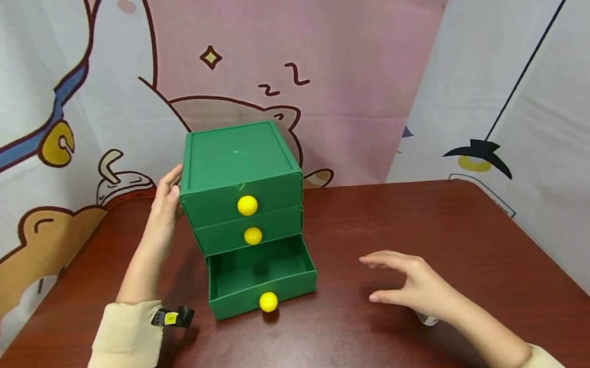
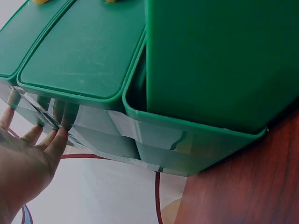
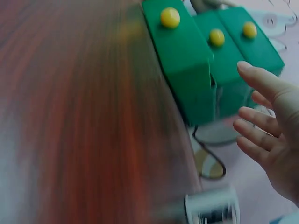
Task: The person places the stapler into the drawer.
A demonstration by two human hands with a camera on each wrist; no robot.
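A green three-drawer cabinet (image 1: 236, 154) with round yellow knobs stands on the table. Its bottom drawer (image 1: 296, 286) is pulled out and looks bare inside; the upper two are closed. My left hand (image 1: 163, 211) rests with its fingertips against the cabinet's left side, where clear tape (image 2: 126, 123) shows in the left wrist view. To the right of the cabinet, my right hand (image 1: 419, 284) hovers over the table with fingers apart, holding nothing. A small white object with dark marks (image 3: 212, 205) lies near that hand, mostly hidden by it in the head view.
The dark red-brown wooden table (image 1: 373, 218) reaches out on both sides of the cabinet. Behind it hangs a curtain (image 1: 359, 71) printed with cartoon animals. A black device (image 1: 182, 317) is strapped at the left wrist.
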